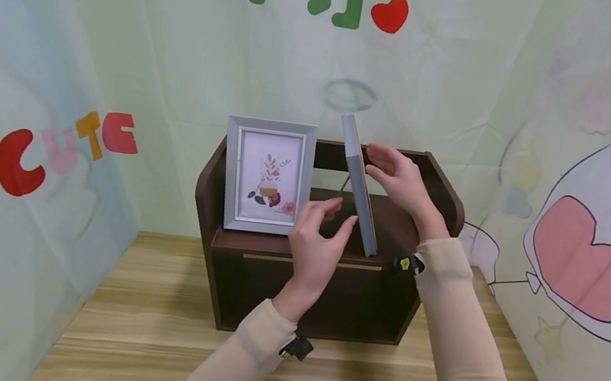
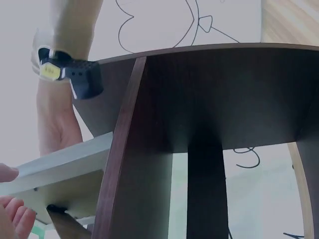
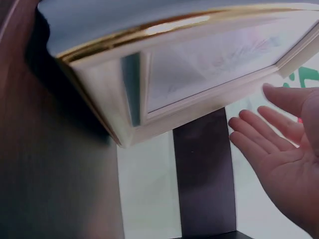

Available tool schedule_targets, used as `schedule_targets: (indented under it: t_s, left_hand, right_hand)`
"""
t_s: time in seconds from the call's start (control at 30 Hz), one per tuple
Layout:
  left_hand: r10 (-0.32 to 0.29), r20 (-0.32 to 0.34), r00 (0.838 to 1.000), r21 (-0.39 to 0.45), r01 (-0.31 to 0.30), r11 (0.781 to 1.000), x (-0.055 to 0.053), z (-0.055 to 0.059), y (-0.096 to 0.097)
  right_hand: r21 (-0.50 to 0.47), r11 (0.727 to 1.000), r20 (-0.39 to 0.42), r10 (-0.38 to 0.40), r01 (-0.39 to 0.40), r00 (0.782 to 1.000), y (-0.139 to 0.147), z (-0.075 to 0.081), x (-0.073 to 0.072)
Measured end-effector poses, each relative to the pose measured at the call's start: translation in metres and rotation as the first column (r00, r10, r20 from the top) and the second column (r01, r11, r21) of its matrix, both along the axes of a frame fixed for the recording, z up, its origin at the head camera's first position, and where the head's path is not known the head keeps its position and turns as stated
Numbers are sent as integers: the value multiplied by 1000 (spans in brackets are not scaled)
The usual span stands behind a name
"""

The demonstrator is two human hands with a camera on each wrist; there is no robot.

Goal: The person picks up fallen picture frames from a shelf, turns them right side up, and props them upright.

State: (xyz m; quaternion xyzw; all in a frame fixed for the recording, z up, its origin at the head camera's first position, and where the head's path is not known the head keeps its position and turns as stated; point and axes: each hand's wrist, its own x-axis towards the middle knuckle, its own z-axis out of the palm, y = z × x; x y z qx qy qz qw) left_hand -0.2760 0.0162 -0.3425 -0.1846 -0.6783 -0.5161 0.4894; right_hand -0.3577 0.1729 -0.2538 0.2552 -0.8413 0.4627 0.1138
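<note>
A picture frame with gold trim stands edge-on and tilted on the top shelf of a dark brown rack. My left hand is close to its back side, thumb and fingers apart with nothing between them. A support leg sticks out from the frame's back. On the other side, my right hand has its fingers extended beside the front; in the right wrist view a gap shows between this hand and the frame. A grey-white picture frame with a flower print stands at left.
The rack's lower compartment lies below the hands. It stands on a wood-grain table, against a printed cloth backdrop. Another cloth wall rises at the right.
</note>
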Motion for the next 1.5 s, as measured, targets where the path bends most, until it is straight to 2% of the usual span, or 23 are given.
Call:
schedule_targets:
  t_s: [0.13,0.33,0.47,0.8,1.03,1.27,1.5]
  left_hand:
    - [-13,49,999,-12,13,1000,0,0,7]
    - [7,146,989,-40,-1,999,-4,-3,15]
    - [23,184,983,-63,-11,998,-6,-4,20]
    - [19,199,980,-63,-6,998,-7,-2,25]
    - [0,194,981,-25,4,1000,-9,0,22]
    - [-41,212,976,20,37,999,-11,-1,16]
    - [-36,203,978,29,30,999,-14,-3,7]
  right_hand:
    - [-1,1000,58,13,-13,998,6,-14,-24]
    - [-15,999,132,45,-43,990,5,-20,-32]
    - [-23,998,159,59,-56,986,4,-24,-33]
    - [-45,996,152,82,-76,985,7,-29,-34]
    - [-83,992,171,106,-93,980,9,-30,-35]
    - [-97,994,180,70,-53,981,13,-31,-31]
    - [-88,996,190,7,10,982,16,-32,-26]
